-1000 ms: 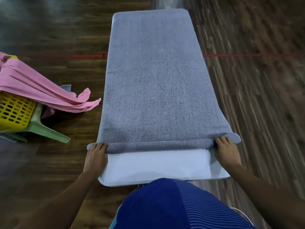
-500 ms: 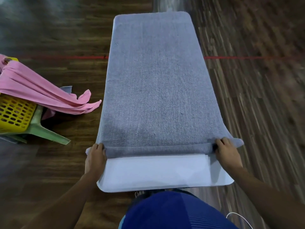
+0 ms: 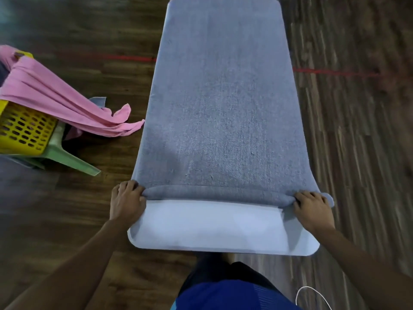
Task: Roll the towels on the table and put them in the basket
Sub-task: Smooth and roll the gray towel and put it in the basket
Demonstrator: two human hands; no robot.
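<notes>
A grey towel [image 3: 223, 97] lies flat along a narrow white table [image 3: 214, 229], covering nearly all of it. The towel's near end is turned into a thin roll [image 3: 219, 193] across the table's width. My left hand [image 3: 127, 201] grips the roll's left end, fingers curled over it. My right hand [image 3: 311, 209] grips the right end the same way. A yellow perforated basket [image 3: 22, 128] sits at the left with a pink towel [image 3: 55, 99] draped over its rim and trailing toward the table.
The basket rests on a green plastic stool [image 3: 67, 156] on a dark wooden floor. A red line [image 3: 335, 71] crosses the floor behind the table. A white cable [image 3: 312, 294] curls near my blue shirt at the bottom.
Both hands have curled tighter on the towel's near end and rolled it a little further away from me. More bare white tabletop shows in front of the roll.
</notes>
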